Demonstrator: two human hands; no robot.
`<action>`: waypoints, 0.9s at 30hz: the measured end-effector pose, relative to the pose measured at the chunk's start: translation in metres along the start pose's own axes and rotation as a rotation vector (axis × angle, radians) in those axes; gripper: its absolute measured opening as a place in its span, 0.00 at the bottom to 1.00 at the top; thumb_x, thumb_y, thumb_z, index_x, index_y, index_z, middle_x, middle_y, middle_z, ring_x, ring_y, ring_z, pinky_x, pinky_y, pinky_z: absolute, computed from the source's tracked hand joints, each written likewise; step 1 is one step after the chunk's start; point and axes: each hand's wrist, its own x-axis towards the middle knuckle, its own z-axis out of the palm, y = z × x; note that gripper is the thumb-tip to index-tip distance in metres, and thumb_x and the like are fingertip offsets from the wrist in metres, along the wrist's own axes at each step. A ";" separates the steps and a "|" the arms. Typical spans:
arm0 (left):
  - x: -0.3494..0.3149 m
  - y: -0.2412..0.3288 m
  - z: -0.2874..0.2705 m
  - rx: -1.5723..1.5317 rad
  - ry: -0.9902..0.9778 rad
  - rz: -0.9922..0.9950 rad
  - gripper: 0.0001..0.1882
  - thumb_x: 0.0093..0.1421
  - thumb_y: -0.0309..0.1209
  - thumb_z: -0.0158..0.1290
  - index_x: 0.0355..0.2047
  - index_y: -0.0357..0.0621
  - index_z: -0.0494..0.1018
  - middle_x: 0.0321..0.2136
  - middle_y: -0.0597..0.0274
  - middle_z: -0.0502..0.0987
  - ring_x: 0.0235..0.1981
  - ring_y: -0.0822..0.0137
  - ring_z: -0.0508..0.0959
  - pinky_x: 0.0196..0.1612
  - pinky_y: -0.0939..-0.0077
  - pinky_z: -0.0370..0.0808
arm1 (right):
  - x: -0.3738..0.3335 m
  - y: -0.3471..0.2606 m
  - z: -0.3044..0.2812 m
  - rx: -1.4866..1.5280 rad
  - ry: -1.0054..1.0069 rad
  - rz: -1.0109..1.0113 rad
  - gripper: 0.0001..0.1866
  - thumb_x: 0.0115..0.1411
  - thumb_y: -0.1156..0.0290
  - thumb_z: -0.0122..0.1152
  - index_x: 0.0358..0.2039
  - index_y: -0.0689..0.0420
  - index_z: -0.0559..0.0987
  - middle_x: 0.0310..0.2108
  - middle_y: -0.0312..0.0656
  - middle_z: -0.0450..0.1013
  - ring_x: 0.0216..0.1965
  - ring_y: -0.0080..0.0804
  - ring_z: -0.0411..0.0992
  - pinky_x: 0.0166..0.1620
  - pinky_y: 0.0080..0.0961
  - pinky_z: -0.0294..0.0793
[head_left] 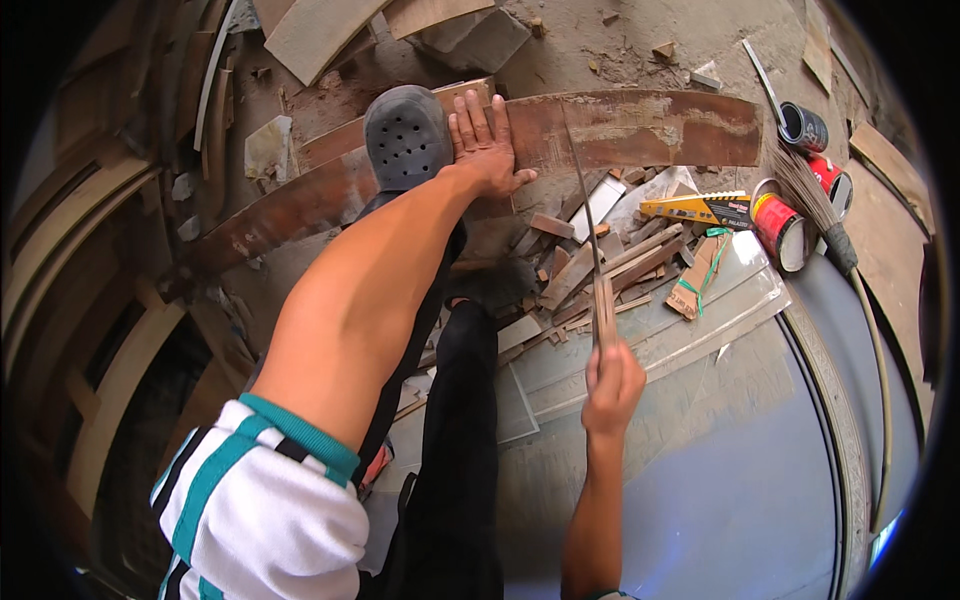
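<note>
My left hand presses flat on a long brown wooden board, its fingers spread. Beside it, my foot in a dark grey clog stands on the same board. In my closed right hand is the wooden handle of a handsaw. Its narrow blade runs away from me, and the far part crosses the board to the right of my left hand. The right hand is slightly blurred. How deep the blade sits in the wood I cannot tell.
Wood offcuts lie heaped under and before the board. To the right are paint cans, a yellow-and-black package and a stick broom. Glass panes lie near me. Curved wooden pieces stand at left.
</note>
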 end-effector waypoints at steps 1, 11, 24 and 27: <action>0.000 0.002 0.002 0.011 -0.004 -0.003 0.69 0.56 0.63 0.55 0.68 0.30 0.18 0.65 0.20 0.14 0.65 0.25 0.12 0.65 0.35 0.19 | 0.001 0.010 -0.005 0.012 -0.014 -0.026 0.21 0.68 0.63 0.44 0.21 0.61 0.72 0.13 0.42 0.65 0.15 0.31 0.65 0.21 0.27 0.59; 0.006 0.009 0.007 0.093 -0.005 0.028 0.72 0.54 0.68 0.54 0.67 0.28 0.18 0.64 0.17 0.15 0.65 0.22 0.14 0.65 0.31 0.21 | 0.129 -0.018 0.045 0.021 -0.002 -0.044 0.23 0.68 0.58 0.43 0.25 0.63 0.76 0.15 0.48 0.67 0.18 0.42 0.68 0.28 0.37 0.66; 0.003 0.015 0.003 0.032 0.023 0.056 0.69 0.56 0.62 0.56 0.68 0.30 0.19 0.65 0.20 0.15 0.66 0.23 0.15 0.66 0.34 0.20 | 0.147 -0.053 0.033 -0.482 -0.070 -0.189 0.15 0.65 0.66 0.48 0.32 0.65 0.78 0.30 0.61 0.75 0.32 0.58 0.72 0.36 0.52 0.66; -0.005 0.020 -0.003 -0.007 -0.059 0.037 0.68 0.56 0.61 0.57 0.68 0.30 0.20 0.65 0.20 0.15 0.66 0.24 0.15 0.66 0.34 0.20 | 0.135 -0.082 0.028 -0.444 -0.150 -0.113 0.21 0.66 0.63 0.45 0.24 0.66 0.76 0.22 0.60 0.73 0.25 0.58 0.70 0.33 0.50 0.65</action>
